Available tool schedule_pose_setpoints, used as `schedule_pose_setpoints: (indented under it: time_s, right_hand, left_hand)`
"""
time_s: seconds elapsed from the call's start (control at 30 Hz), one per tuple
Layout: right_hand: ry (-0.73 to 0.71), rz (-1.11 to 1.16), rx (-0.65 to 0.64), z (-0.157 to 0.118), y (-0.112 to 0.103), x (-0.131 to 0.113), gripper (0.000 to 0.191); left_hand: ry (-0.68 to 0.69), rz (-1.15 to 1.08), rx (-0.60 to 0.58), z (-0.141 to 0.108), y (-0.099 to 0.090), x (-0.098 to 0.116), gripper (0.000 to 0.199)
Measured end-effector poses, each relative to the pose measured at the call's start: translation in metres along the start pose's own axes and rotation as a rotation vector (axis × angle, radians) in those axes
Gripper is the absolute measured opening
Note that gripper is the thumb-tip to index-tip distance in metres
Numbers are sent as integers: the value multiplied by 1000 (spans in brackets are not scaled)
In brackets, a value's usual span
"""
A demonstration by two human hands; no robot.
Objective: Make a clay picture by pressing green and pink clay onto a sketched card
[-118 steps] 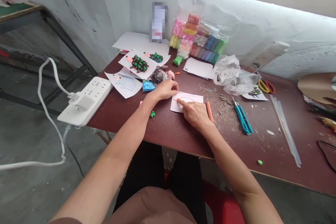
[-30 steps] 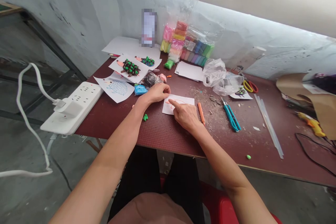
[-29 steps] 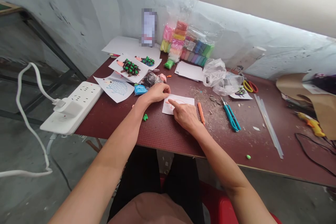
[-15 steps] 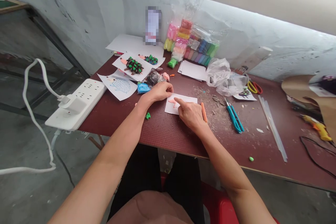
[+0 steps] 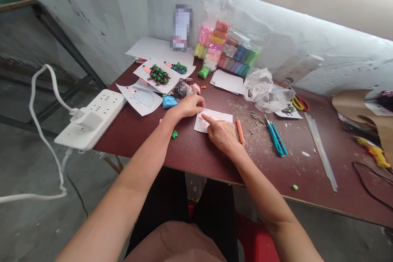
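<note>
A small white card (image 5: 226, 114) lies on the dark red table, bearing an orange-pink outline with a pink patch, seemingly clay, at its left end. My left hand (image 5: 193, 106) is at the card's upper left corner, fingers bent together and seeming to grip the edge; its fingertips are partly hidden. My right hand (image 5: 222, 133) lies over the card's lower right part. Its index finger is stretched out, the tip on the pink patch, while the other fingers curl under, with nothing visible in them. An orange stick, maybe a crayon or pen (image 5: 240, 132), rests beside the card.
Hedgehog pictures (image 5: 159, 75) lie at the back left near a power strip (image 5: 92, 120). Colored clay packs (image 5: 236, 55) lean against the wall. A teal cutter (image 5: 276, 136), seeds (image 5: 256, 117), scissors (image 5: 299, 103) and a glue gun (image 5: 376, 151) are to the right.
My right index fingertip has shifted slightly left over the pink patch. My left hand stays at the card's corner. The whole view has shifted a little.
</note>
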State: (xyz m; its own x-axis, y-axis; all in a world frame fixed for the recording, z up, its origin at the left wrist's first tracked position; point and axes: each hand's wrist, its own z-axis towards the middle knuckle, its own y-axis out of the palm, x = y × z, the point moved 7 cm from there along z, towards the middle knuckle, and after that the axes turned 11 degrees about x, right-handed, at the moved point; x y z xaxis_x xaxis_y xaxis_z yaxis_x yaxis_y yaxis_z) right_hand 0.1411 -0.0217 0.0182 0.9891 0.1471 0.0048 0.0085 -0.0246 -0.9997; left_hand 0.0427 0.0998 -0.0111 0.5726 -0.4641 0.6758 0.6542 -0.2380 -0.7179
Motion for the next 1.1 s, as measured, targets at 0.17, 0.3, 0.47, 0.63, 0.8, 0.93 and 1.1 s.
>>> schedule_pose_setpoints:
  time_s: [0.17,0.3,0.47,0.63,0.8,0.93,1.1]
  right_hand:
    - [-51,-10,-36,1,9,-7,58]
    - [-30,29,8,2,2,-5,59]
    - [26,27,17,1,-2,3,58]
    - [-2,25,2,0,2,1,58]
    - [13,41,19,1,1,1,59]
    - [-36,28,-17,2,6,-4,57]
    - [-45,22,-23,2,6,-6,59]
  left_hand:
    - [10,0,8,0,0,0,17]
    - [11,-10,10,0,0,-1,16]
    - [14,-13,9,0,0,0,15]
    - [10,-4,-3,0,0,0,17]
    - [0,-15,-2,-1,0,0,17]
    - [-9,-21,-4,-1,0,1,16]
    - [-18,-24,3,-1,-1,1,15]
